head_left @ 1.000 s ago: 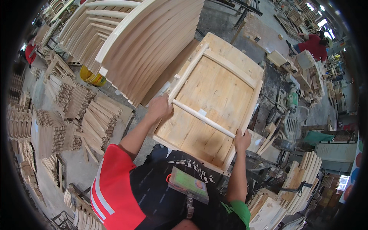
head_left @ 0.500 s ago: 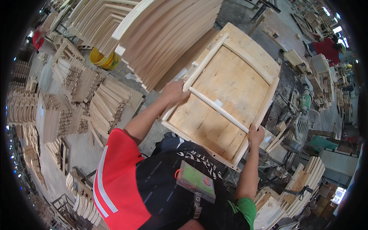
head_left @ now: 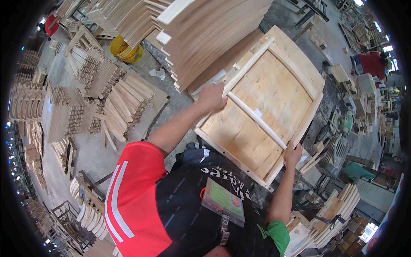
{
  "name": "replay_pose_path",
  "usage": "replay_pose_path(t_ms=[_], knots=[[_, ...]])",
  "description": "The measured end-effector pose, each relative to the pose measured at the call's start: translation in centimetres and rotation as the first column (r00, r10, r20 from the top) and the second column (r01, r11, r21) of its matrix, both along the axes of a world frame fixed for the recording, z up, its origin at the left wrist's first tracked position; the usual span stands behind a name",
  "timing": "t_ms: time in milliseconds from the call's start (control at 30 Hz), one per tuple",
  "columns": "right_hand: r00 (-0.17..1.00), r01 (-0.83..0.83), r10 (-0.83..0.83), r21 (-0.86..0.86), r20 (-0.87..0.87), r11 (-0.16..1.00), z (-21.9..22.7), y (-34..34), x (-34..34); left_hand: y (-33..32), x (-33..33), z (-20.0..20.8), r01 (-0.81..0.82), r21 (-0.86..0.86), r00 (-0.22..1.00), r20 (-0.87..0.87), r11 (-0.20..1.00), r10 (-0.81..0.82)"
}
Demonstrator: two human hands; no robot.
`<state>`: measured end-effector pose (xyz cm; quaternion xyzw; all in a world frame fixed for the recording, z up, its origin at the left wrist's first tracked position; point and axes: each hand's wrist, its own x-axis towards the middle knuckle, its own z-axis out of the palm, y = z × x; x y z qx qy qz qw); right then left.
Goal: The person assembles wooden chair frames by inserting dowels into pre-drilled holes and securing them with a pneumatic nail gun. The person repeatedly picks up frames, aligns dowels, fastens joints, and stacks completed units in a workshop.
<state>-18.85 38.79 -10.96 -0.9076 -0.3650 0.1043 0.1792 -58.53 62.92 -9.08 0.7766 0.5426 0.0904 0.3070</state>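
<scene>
The wooden frame [head_left: 262,125] lies flat on the tabletop [head_left: 274,88], its side rails [head_left: 249,64] running along the left and right edges. The left hand [head_left: 212,97] is curled round the left rail by the crossbar [head_left: 270,133], nearer the near edge than the far; the right hand [head_left: 293,154] grips the right rail at the crossbar's other end. It should be fairly light and stiff, smooth rather than slippery, perhaps weakest at the corners. Holding both rails beside the crossbar should limit twisting.
</scene>
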Motion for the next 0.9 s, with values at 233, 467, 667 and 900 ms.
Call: replay_pose_path(t_ms=[233,467,667,900], knots=[[0.985,0.023,-0.014,0.052,-0.173,0.998,0.9,0.7,-0.7,0.3,-1.7,0.3,0.009,-0.123,1.0,0.022,0.992,-0.007],[0.955,0.107,-0.106,-0.009,-0.277,0.994,1.7,1.3,0.3,3.3,0.7,0.1,-0.183,-0.019,0.969,0.164,0.983,0.184],[0.945,0.095,-0.074,0.049,-0.32,0.994,1.2,1.6,0.3,5.6,3.7,-0.1,-0.15,0.015,0.97,0.194,0.989,0.144],[0.885,0.251,-0.152,0.175,-0.439,0.952,1.2,2.1,-2.7,5.2,3.8,-1.3,-0.162,0.091,0.968,0.206,0.983,0.141]])
